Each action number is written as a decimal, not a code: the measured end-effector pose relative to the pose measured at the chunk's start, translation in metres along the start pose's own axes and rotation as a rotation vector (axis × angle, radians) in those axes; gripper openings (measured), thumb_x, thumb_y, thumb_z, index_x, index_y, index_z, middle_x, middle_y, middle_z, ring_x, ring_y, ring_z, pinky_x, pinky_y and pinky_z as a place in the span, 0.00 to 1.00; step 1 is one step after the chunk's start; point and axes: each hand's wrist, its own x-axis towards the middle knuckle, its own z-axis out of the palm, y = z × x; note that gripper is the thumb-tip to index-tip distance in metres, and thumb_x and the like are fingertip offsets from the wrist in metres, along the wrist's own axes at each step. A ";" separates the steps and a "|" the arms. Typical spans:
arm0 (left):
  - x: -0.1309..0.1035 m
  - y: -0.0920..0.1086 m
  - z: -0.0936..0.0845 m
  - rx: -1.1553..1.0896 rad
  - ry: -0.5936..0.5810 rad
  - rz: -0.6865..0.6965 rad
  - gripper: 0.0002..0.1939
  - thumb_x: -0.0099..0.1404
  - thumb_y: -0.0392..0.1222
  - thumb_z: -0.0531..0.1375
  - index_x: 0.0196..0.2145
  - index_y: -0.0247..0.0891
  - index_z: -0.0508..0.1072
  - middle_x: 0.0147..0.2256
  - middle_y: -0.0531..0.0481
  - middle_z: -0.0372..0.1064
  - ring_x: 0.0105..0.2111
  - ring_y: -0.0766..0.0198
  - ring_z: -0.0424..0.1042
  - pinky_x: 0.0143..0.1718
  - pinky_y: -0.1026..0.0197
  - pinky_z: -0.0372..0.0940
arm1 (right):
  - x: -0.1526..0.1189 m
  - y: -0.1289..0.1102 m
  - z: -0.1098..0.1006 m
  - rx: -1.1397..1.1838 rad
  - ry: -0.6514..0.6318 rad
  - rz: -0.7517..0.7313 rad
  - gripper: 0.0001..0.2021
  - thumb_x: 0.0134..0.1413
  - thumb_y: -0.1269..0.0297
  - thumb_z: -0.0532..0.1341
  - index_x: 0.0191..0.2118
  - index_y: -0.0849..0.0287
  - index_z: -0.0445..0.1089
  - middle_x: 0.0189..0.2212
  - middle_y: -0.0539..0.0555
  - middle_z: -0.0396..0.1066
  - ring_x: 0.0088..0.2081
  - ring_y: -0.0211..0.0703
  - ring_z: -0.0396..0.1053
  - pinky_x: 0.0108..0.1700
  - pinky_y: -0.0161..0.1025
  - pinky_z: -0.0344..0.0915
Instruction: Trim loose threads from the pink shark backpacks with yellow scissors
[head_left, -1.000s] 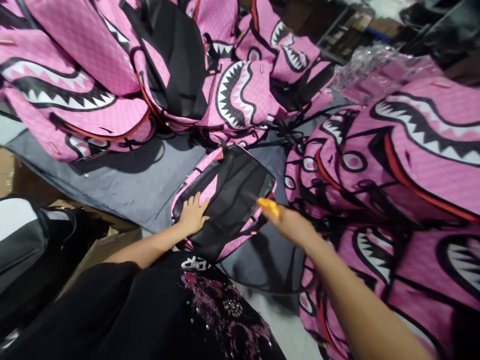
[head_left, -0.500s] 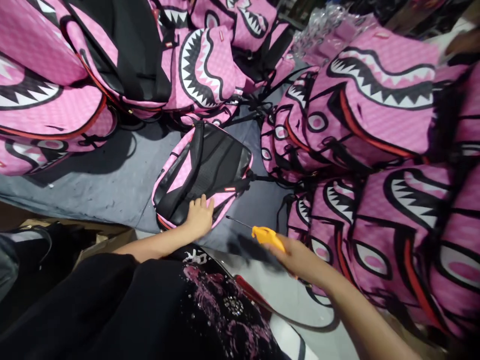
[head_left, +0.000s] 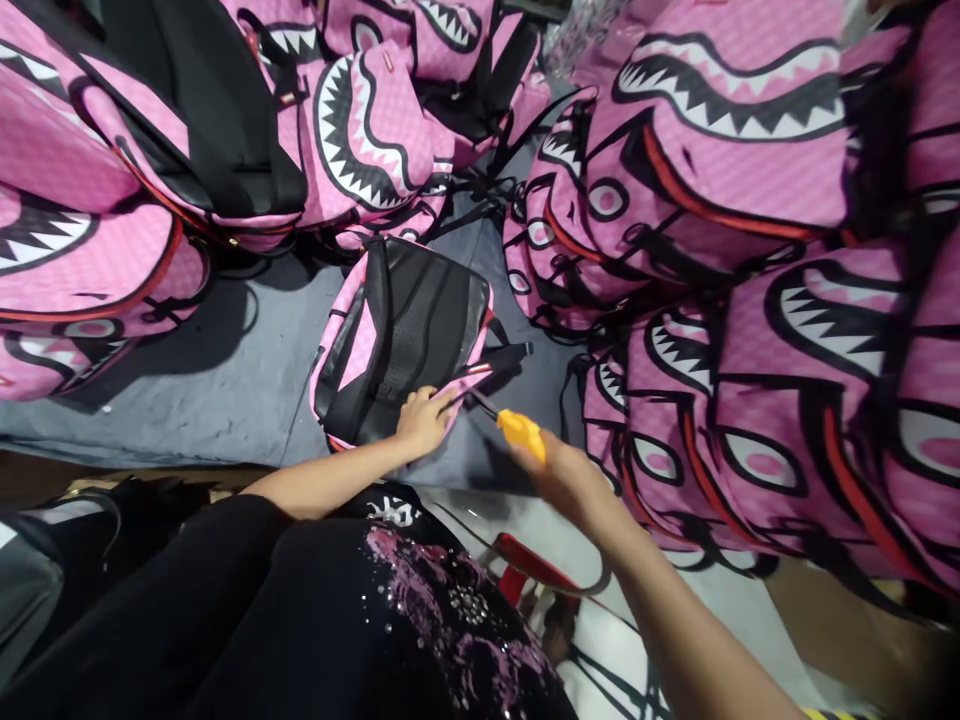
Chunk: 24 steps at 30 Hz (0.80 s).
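A pink and black backpack point(head_left: 431, 300) lies on the grey cloth with its padded back panel up. My left hand point(head_left: 425, 420) rests at its near edge, fingers closed around a pink shoulder strap point(head_left: 469, 379) that is lifted off the panel. In my right hand point(head_left: 562, 470) is a yellow-handled tool point(head_left: 523, 433) with a thin metal rod; its exact kind does not show. The rod's tip is close to the strap beside my left fingers; whether it touches is unclear. A black strap end sticks out to the right of the backpack.
Pink shark-mouth backpacks point(head_left: 375, 130) are piled at the back and left. More shark-face backpacks point(head_left: 727, 190) stand stacked along the right. Grey cloth point(head_left: 225, 400) covers the work surface. A red-edged object point(head_left: 544, 563) is below, past the near edge.
My left hand has taken up the strap and raised it from the backpack. The yellow tool has moved up and its tip now reaches the strap area. The view has shifted slightly.
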 end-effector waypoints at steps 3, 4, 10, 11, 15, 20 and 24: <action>0.032 0.018 0.013 -0.072 -0.003 -0.035 0.23 0.72 0.38 0.48 0.62 0.34 0.63 0.54 0.39 0.69 0.52 0.59 0.68 0.56 0.55 0.62 | -0.016 -0.006 0.013 -0.114 0.022 0.122 0.21 0.67 0.50 0.48 0.51 0.62 0.64 0.36 0.64 0.76 0.38 0.54 0.76 0.32 0.39 0.60; 0.042 0.024 0.014 -0.112 -0.023 -0.023 0.23 0.72 0.38 0.49 0.62 0.32 0.63 0.54 0.40 0.69 0.51 0.60 0.69 0.55 0.56 0.63 | -0.022 -0.007 0.020 -0.137 -0.005 0.120 0.20 0.68 0.50 0.48 0.50 0.61 0.64 0.35 0.63 0.77 0.38 0.54 0.76 0.31 0.38 0.60; 0.033 0.040 -0.026 -0.208 0.093 0.169 0.17 0.64 0.39 0.61 0.51 0.37 0.73 0.53 0.42 0.68 0.52 0.58 0.67 0.56 0.56 0.61 | -0.029 -0.002 0.080 -0.192 0.027 0.133 0.16 0.69 0.54 0.46 0.45 0.60 0.63 0.30 0.59 0.76 0.34 0.55 0.77 0.30 0.39 0.62; 0.024 0.032 -0.037 -0.212 0.177 0.144 0.17 0.65 0.39 0.59 0.52 0.37 0.71 0.55 0.41 0.66 0.54 0.58 0.65 0.59 0.54 0.59 | -0.023 0.001 0.088 -0.198 0.050 0.119 0.15 0.69 0.55 0.47 0.45 0.60 0.63 0.30 0.59 0.76 0.33 0.54 0.77 0.29 0.39 0.62; 0.003 -0.006 -0.071 -0.462 0.385 -0.426 0.08 0.66 0.36 0.57 0.44 0.37 0.69 0.44 0.45 0.70 0.46 0.63 0.70 0.56 0.55 0.62 | 0.010 0.012 0.112 -0.248 0.136 0.011 0.14 0.70 0.59 0.46 0.45 0.62 0.64 0.31 0.61 0.74 0.33 0.52 0.77 0.29 0.38 0.63; 0.008 -0.016 -0.085 -0.579 0.209 -0.677 0.09 0.68 0.34 0.50 0.31 0.34 0.67 0.29 0.45 0.71 0.32 0.65 0.74 0.43 0.57 0.70 | 0.046 0.026 0.130 -0.284 0.173 -0.077 0.16 0.69 0.61 0.46 0.49 0.68 0.65 0.35 0.64 0.73 0.36 0.49 0.76 0.30 0.36 0.61; 0.014 -0.006 -0.083 -0.462 0.206 -0.666 0.06 0.66 0.36 0.53 0.31 0.35 0.67 0.31 0.43 0.70 0.37 0.59 0.74 0.45 0.52 0.70 | 0.055 0.039 0.128 -0.284 0.152 -0.187 0.17 0.69 0.62 0.48 0.54 0.67 0.63 0.37 0.62 0.73 0.37 0.48 0.75 0.32 0.36 0.62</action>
